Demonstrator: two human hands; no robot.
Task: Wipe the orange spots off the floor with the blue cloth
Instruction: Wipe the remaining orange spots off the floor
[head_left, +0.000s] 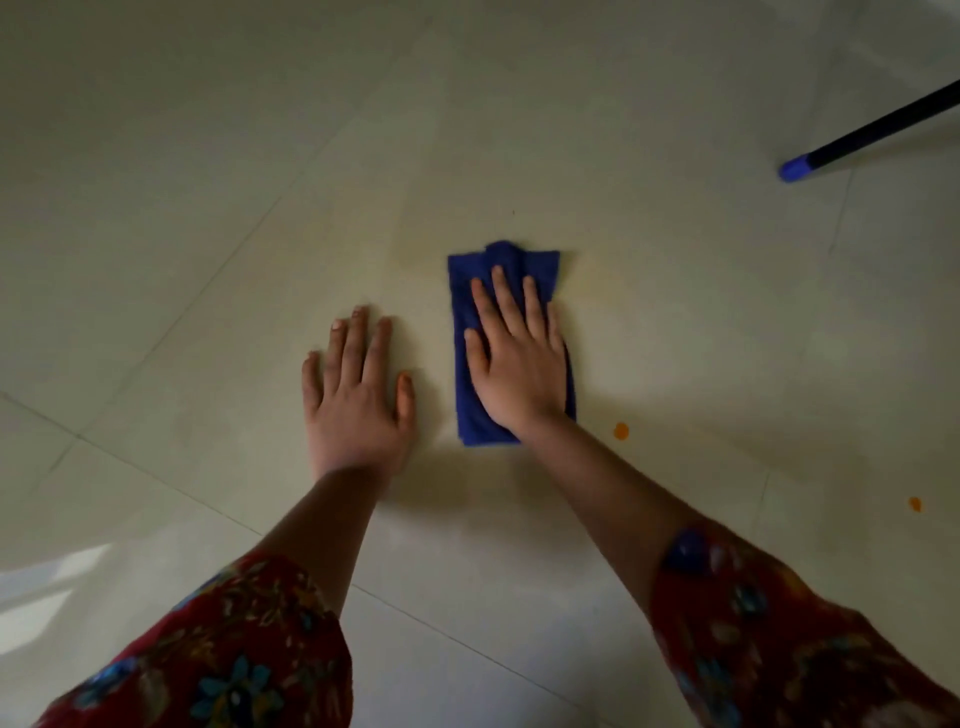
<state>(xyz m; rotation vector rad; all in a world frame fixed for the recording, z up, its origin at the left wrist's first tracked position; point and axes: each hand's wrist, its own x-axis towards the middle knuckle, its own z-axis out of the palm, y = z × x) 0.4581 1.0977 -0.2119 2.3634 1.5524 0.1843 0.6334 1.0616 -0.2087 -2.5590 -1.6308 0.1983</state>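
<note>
Orange spots (621, 431) (one just right of the right wrist, one further right) are left unwiped on the tiled floor (208, 208). Beyond, the left hand (358, 395) is laid flat and open on bare tile, and the folded blue cloth (470, 415) is pressed down under the straight fingers of the right hand (514, 364). Both spots could be missed, or smeared, if the cloth is pushed forward, away from them.

**Deep blue on pale cream, two dots of orange**

The cloth (509, 257) is a solid royal blue, no pattern at all. Under it, the floor (208, 156) is pale cream tile crossed by thin grey grout lines. There's one bright orange spot (621, 431), and a second orange spot (915, 504) further right. The left sleeve (223, 649) and right sleeve (769, 639) are red with blue and gold flowers. Top right, a black pole (878, 130) with a vivid blue tip (792, 169).
</note>
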